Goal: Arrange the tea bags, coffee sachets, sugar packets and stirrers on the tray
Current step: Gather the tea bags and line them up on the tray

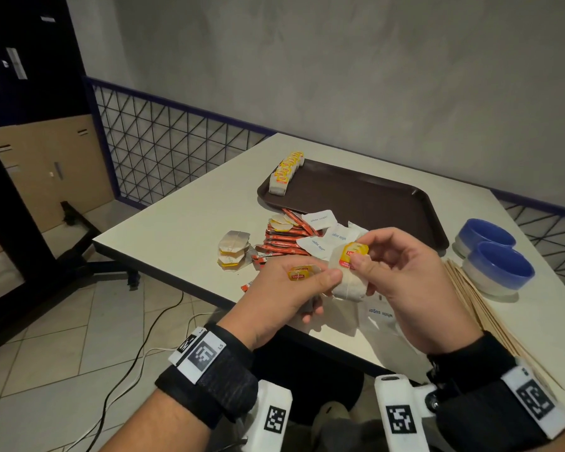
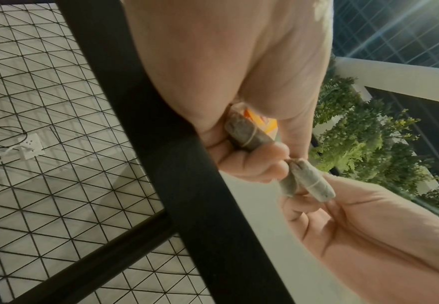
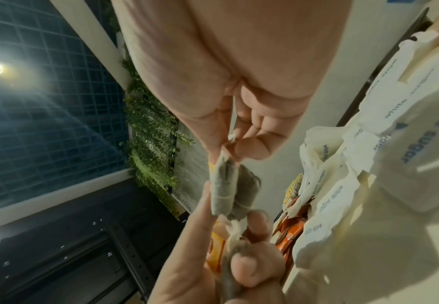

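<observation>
Brown plastic, the tray (image 1: 372,197) lies on the far half of the white table (image 1: 177,223), and a neat row of tea bags (image 1: 286,172) with yellow tags already stands along its left end. Near the tray's front edge the loose stock is heaped on the tabletop: orange coffee sachets (image 1: 286,238) fanned together, white sugar packets (image 1: 320,220) printed in blue just to their right, and a small pile of tea bags (image 1: 234,251) to their left. One more sugar packet (image 1: 380,313) lies at the near edge beneath the hands. Wooden stirrers (image 1: 470,298) lie in a bundle along the right side, near two blue bowls (image 1: 499,265).

Both hands are raised above the near table edge, close together. The left hand (image 1: 294,295) has thumb and fingers curled round a tea bag (image 1: 299,275), its yellow tag showing on top; the left wrist view shows the greyish bag (image 2: 247,133) tucked between the curled fingers. The right hand (image 1: 411,285) pinches a second tea bag (image 1: 348,282) by its yellow tag between thumb and forefinger, the white pouch hanging down and touching the left thumb. In the right wrist view that bag (image 3: 223,189) hangs from the pinching fingertips against the left hand's fingers
</observation>
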Action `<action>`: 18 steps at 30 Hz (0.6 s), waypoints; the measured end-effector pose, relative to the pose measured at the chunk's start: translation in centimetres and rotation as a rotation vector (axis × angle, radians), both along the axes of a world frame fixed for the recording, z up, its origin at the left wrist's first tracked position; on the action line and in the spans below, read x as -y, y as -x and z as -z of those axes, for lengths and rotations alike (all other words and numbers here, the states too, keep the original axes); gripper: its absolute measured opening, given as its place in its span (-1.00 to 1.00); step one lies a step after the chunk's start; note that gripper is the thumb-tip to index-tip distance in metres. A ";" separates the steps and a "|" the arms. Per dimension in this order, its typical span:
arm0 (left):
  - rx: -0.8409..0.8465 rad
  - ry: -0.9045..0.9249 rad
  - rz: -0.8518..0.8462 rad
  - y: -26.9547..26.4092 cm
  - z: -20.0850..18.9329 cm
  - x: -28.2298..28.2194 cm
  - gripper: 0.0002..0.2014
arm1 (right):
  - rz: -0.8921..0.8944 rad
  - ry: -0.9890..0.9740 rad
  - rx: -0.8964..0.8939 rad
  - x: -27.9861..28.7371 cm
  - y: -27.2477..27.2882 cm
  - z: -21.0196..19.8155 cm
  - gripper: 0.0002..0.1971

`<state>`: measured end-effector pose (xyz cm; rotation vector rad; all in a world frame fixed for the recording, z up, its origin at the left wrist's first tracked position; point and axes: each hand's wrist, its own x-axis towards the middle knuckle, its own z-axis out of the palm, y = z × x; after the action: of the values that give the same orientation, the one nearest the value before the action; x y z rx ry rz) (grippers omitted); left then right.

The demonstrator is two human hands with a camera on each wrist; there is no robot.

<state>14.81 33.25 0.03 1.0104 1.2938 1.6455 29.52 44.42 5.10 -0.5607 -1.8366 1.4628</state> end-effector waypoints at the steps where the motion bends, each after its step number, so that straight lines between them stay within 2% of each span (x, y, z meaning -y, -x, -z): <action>1: -0.004 -0.004 -0.004 0.0 0.0 0.0 -0.85 | -0.004 -0.011 0.000 0.1 0.1 0.0 -0.85; 10: 0.066 -0.004 -0.015 0.3 0.5 -0.2 -0.90 | -0.007 -0.044 0.038 0.3 0.6 0.3 -0.79; 15: 0.116 -0.019 -0.041 0.3 0.9 -0.3 -0.91 | 0.034 -0.080 0.086 0.6 0.6 0.2 -0.90; 18: 0.109 -0.018 -0.052 0.3 1.0 -0.4 -0.89 | 0.095 -0.090 0.091 0.6 0.3 0.1 -0.88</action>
<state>14.47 33.61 -0.98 0.8913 1.2441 1.7300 29.19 43.82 4.99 -0.6701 -1.9083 1.3042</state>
